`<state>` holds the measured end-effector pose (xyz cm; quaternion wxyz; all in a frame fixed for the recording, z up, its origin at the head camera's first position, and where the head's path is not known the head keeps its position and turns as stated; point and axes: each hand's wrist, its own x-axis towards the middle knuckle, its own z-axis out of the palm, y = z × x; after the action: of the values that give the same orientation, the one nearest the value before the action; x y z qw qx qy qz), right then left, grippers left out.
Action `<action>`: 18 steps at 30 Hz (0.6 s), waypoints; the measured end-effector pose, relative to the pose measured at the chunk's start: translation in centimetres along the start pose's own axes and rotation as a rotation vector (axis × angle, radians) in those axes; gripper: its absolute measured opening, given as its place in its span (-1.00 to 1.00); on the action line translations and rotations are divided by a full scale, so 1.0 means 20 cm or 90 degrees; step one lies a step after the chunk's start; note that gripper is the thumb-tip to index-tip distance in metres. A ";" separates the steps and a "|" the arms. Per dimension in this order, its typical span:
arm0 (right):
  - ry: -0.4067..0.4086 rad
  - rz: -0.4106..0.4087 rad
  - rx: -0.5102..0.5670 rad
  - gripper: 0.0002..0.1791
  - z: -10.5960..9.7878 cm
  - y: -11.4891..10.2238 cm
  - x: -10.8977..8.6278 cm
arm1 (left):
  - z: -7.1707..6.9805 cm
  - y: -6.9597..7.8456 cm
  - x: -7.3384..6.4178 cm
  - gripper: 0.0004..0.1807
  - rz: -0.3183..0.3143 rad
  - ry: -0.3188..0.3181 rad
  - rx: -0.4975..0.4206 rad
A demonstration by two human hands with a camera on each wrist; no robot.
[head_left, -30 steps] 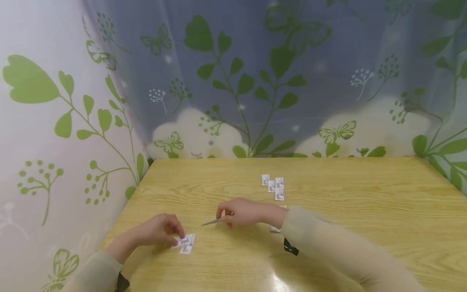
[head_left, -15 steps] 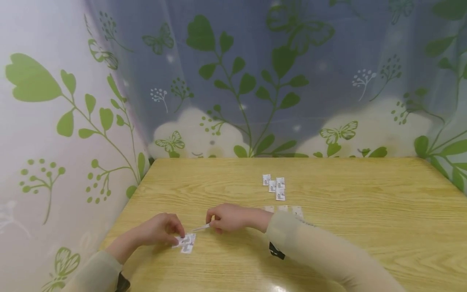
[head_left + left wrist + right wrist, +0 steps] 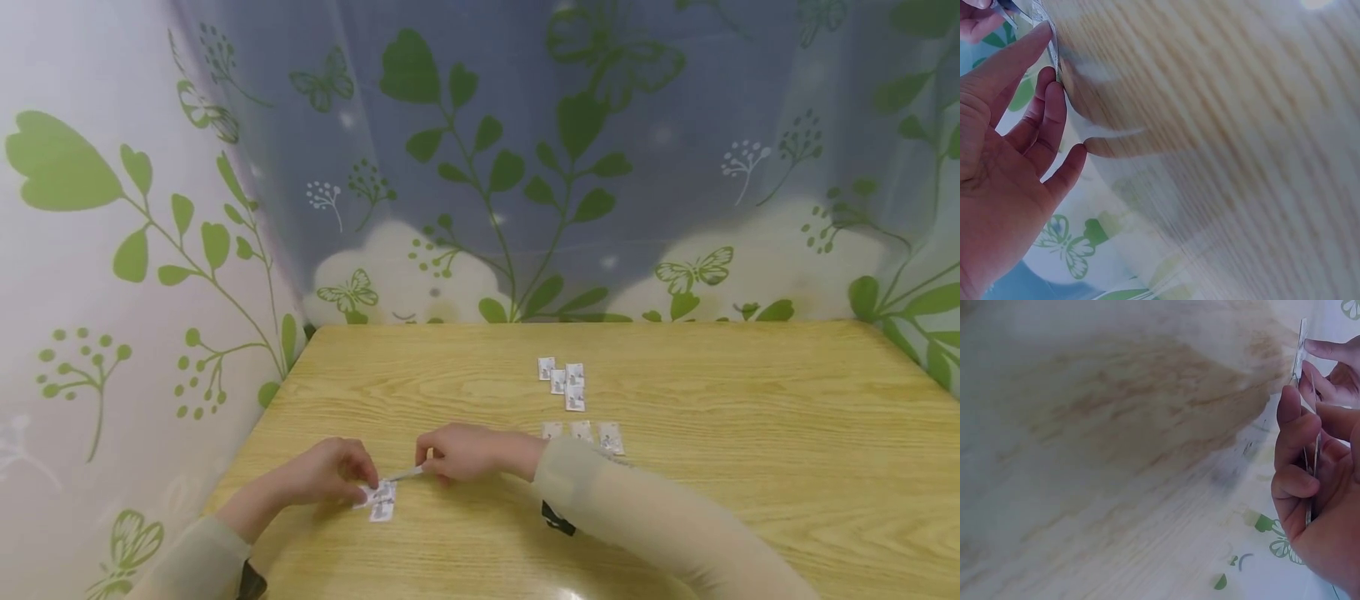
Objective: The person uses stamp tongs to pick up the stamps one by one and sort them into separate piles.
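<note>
At the left of the table, my left hand (image 3: 324, 472) presses its thumb and a fingertip onto small white printed paper pieces (image 3: 382, 510), which have grey pictures and lie edge to edge. In the left wrist view, its index finger (image 3: 1019, 59) reaches out fairly straight to the paper. My right hand (image 3: 468, 450) pinches metal tweezers (image 3: 407, 475), their tips right at the upper edge of the paper pieces. Both slim tweezer arms show in the right wrist view, where the fingers (image 3: 1297, 434) curl round them and the paper (image 3: 1300, 350) appears edge-on.
A cluster of similar paper pieces (image 3: 575, 399) lies farther back on the wooden table (image 3: 735, 400). A row of 3 more pieces (image 3: 611, 439) lies nearer, partly covered by the right sleeve (image 3: 637, 492). A leaf-patterned curtain (image 3: 480, 183) hangs behind the table.
My right hand has moved left with the tweezers, bringing their tips to the paper pieces and uncovering the nearer row. The right piece has shifted slightly left. My left hand stays in place.
</note>
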<state>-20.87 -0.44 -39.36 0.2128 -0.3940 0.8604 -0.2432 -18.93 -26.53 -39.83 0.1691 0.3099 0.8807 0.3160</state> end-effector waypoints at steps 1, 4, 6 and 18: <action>-0.001 0.002 0.005 -0.91 0.00 0.00 0.00 | 0.00 0.00 0.00 -0.84 0.000 0.000 -0.001; -0.008 0.010 0.026 -0.91 -0.01 0.00 0.00 | 0.00 0.00 0.00 -0.85 -0.003 -0.001 -0.005; -0.011 0.014 0.038 -0.90 -0.01 0.00 0.00 | 0.00 -0.01 0.00 -0.85 -0.003 0.000 -0.005; -0.005 0.021 0.055 -0.90 0.00 -0.01 0.01 | 0.01 -0.03 0.00 -0.86 -0.004 0.013 0.001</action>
<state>-20.84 -0.72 -39.24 0.2370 -0.3710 0.8546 -0.2752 -19.13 -26.84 -40.38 0.1608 0.3038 0.8835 0.3182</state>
